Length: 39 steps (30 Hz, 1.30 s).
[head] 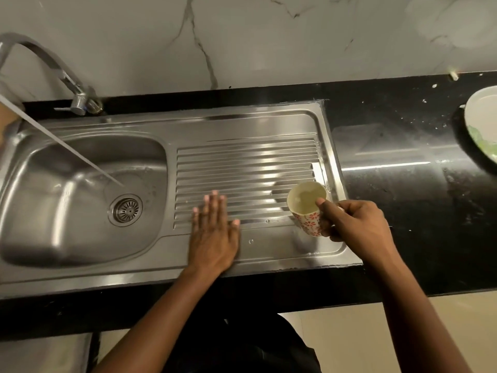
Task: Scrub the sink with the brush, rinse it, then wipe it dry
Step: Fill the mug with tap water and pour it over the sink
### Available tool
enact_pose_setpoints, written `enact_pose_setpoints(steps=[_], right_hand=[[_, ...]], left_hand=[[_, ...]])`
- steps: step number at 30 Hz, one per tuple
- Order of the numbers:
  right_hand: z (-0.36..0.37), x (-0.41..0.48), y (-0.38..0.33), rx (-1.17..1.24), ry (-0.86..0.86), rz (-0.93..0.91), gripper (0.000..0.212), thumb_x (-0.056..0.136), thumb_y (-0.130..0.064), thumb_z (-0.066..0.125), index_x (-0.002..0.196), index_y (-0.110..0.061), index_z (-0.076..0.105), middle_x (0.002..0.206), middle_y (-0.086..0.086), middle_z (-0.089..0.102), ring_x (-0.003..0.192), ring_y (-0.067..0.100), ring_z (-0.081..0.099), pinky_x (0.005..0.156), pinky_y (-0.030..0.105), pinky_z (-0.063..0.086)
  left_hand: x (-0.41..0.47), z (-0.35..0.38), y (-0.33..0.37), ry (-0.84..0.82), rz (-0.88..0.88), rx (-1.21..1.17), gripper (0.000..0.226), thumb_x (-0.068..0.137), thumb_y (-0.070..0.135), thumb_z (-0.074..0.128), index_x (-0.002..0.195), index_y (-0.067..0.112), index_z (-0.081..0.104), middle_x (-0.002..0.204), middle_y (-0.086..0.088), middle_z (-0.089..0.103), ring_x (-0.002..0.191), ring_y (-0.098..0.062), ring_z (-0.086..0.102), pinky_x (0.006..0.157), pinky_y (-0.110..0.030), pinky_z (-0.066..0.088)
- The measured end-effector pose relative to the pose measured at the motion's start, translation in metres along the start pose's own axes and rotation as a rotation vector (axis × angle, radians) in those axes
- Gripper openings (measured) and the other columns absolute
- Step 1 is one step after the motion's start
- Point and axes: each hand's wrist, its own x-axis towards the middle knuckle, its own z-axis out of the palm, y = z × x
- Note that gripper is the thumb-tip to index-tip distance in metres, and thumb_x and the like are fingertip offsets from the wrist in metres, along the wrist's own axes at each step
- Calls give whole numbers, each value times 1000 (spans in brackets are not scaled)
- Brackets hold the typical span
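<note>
The steel sink (67, 211) has its basin at the left and a ribbed drainboard (250, 168) to the right. Water runs from the tap (53, 68) in a slanting stream into the basin near the drain (126, 210). My left hand (213, 232) lies flat with straight fingers on the drainboard's front left part. My right hand (355, 224) grips a cream cup with red flowers (306, 204), tilted over the drainboard's front right corner. No brush or cloth is in view.
Black countertop (403, 157) extends to the right, speckled with droplets. A white plate with a green pattern (484, 122) sits at the far right edge. A marble wall (242, 36) rises behind the sink. The counter's front edge runs below my arms.
</note>
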Motion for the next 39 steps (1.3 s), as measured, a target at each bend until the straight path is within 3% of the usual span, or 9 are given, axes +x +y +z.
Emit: enact_pose_setpoints(steps=[3,7,13,17,23,27,31,35,39], right_hand=[[-10,-3,2,40,20,5,40,91,-56,69,81,-19,80,74,0,78,69,19,77,79,54,64],[-27,-7,7,19,93,18,38,93,-55,69,81,-21,79,73,-1,78,70,17,77,79,53,64],[-48,4,13,187,155,86,32,95,-43,70,89,-13,79,81,7,78,77,24,79,81,55,64],[-46,18,9,216,145,62,33,96,-43,69,90,-11,79,82,7,79,77,24,79,78,48,63],[-28,47,-3,239,103,25,33,95,-42,71,83,-11,77,77,6,78,71,25,78,70,42,63],[-21,64,-13,243,62,14,35,96,-43,70,87,-10,77,78,6,79,72,26,79,77,50,64],[-21,76,-25,243,65,-14,33,97,-42,69,86,-11,77,78,7,79,72,28,79,76,49,64],[-29,86,-37,249,92,-33,33,99,-40,68,91,-10,77,78,7,78,72,28,78,69,41,61],[-35,100,-41,246,169,-42,34,98,-40,69,90,-9,78,77,10,78,73,29,78,72,44,63]], left_hand=[[13,6,74,-49,273,-89,67,108,51,13,165,21,-7,172,-1,-17,157,-20,-22,129,-48,-5],[35,24,158,-149,604,-37,62,104,42,36,161,17,28,168,-8,28,160,-25,7,129,-55,3],[69,37,163,-110,631,41,64,107,44,30,164,16,18,173,-3,13,160,-20,2,130,-48,8],[80,27,122,-35,391,-11,63,109,51,10,164,25,-7,172,1,-9,159,-21,-12,130,-48,6],[75,-5,-9,98,-59,52,68,106,55,-3,163,19,-12,171,-4,-15,159,-23,-12,130,-49,4],[82,-18,-27,99,-215,29,73,105,57,-1,163,14,-11,172,-9,-16,158,-25,-14,129,-51,-1],[120,-14,51,94,97,-33,67,109,49,10,165,15,-6,172,-7,-13,159,-25,-12,130,-50,0],[166,-18,148,-5,401,-60,76,105,38,44,166,17,3,173,-5,-3,159,-27,-7,129,-56,7],[209,-15,193,-88,465,-25,82,103,46,48,166,16,4,174,-6,-5,160,-26,-10,129,-52,-1]])
